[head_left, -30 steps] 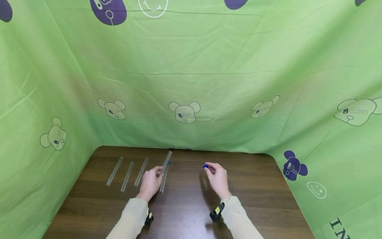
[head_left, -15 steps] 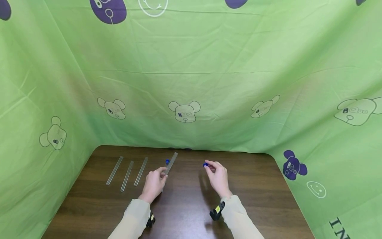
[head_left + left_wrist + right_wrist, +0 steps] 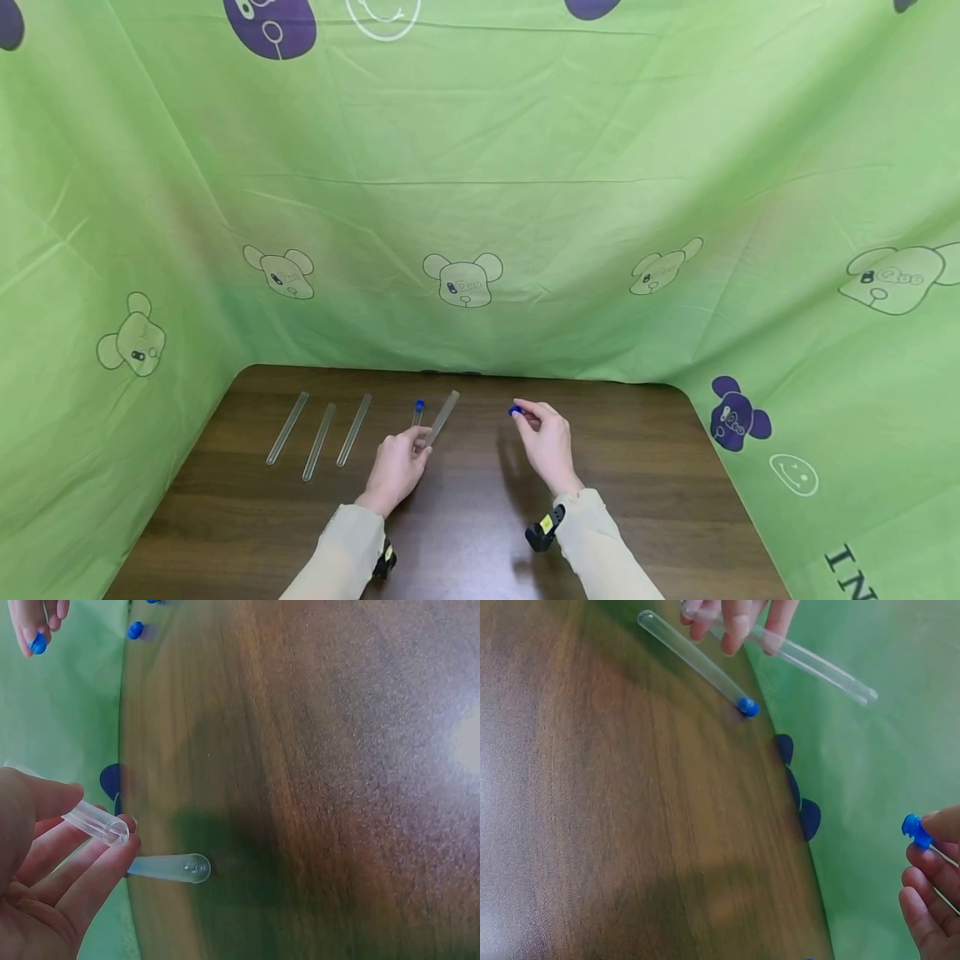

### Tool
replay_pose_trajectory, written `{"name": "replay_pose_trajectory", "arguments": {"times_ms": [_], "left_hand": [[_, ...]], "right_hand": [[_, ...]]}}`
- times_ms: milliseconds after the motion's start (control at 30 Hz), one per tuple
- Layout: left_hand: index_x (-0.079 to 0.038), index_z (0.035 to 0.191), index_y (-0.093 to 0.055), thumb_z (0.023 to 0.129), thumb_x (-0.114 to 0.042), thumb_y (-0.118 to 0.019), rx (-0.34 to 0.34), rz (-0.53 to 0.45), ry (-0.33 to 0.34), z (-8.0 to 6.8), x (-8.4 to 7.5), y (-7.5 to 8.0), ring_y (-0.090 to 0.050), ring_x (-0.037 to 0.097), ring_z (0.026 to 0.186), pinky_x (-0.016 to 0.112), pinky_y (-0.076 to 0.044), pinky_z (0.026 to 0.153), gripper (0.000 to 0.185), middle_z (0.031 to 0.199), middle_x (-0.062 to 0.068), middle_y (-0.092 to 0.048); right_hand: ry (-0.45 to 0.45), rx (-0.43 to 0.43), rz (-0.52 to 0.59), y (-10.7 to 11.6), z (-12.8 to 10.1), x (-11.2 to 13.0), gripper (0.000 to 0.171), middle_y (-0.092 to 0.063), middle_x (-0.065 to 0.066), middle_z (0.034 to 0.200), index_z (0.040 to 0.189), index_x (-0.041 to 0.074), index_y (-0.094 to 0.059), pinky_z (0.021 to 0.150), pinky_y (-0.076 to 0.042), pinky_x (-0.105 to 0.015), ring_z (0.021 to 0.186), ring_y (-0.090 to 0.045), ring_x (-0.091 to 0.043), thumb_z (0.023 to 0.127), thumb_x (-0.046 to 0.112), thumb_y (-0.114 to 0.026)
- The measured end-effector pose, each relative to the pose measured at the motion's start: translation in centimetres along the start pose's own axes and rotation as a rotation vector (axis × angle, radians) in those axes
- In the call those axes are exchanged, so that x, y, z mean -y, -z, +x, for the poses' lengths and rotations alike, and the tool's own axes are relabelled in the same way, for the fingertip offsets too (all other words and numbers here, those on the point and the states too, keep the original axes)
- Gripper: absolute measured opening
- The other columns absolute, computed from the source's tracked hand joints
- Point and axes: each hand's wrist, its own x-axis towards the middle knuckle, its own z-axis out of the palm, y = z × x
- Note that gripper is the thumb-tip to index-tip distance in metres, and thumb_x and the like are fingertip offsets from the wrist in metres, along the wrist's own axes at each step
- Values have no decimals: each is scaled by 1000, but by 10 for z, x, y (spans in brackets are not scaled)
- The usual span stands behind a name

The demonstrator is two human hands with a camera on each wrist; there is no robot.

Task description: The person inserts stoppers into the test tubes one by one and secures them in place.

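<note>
My left hand (image 3: 396,471) pinches a clear, uncapped test tube (image 3: 446,413) between thumb and fingers. It is tilted, with one end pointing away and to the right. Under that hand, a second test tube (image 3: 697,661) lies on the table, a blue stopper (image 3: 747,706) in its end; the hand partly covers it in the head view. My right hand (image 3: 549,450) is raised at the right and pinches a loose blue stopper (image 3: 915,830) between thumb and fingertips. Tube and loose stopper are apart.
Three clear test tubes, the left one (image 3: 287,429), the middle one (image 3: 318,442) and the right one (image 3: 354,431), lie on the brown table (image 3: 465,533). Blue stoppers (image 3: 135,630) rest near the table's far edge. A green curtain (image 3: 465,208) stands behind and at both sides.
My left hand has moved right with the test tube, past the capped tube, whose blue stopper now shows fully. The right hand has stayed almost still with its stopper.
</note>
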Motion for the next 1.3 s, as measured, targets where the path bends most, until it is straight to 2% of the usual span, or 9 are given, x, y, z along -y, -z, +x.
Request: {"name": "replay_pose_trajectory", "arguments": {"times_ms": [433, 1300], "left_hand": [[-4, 114, -73, 88, -1, -77, 33, -12, -19, -5, -6, -2, -72, 13, 75, 29, -58, 67, 26, 90, 6, -75], [-5, 115, -73, 91, -5, -75, 85, 10, -53, -11, -10, -8, -72, 14, 81, 31, -58, 71, 24, 94, 5, -76]], "right_hand": [[-22, 7, 8, 2, 2, 9, 20, -73, -5, 95, 111, 3, -78, 77, -57, -28, 82, -72, -20, 91, 2, -76], [-13, 1, 22, 5, 5, 19, 21, -73, -5, 97, 113, 3, -77, 78, -57, -28, 84, -71, -19, 92, 3, -75]]}}
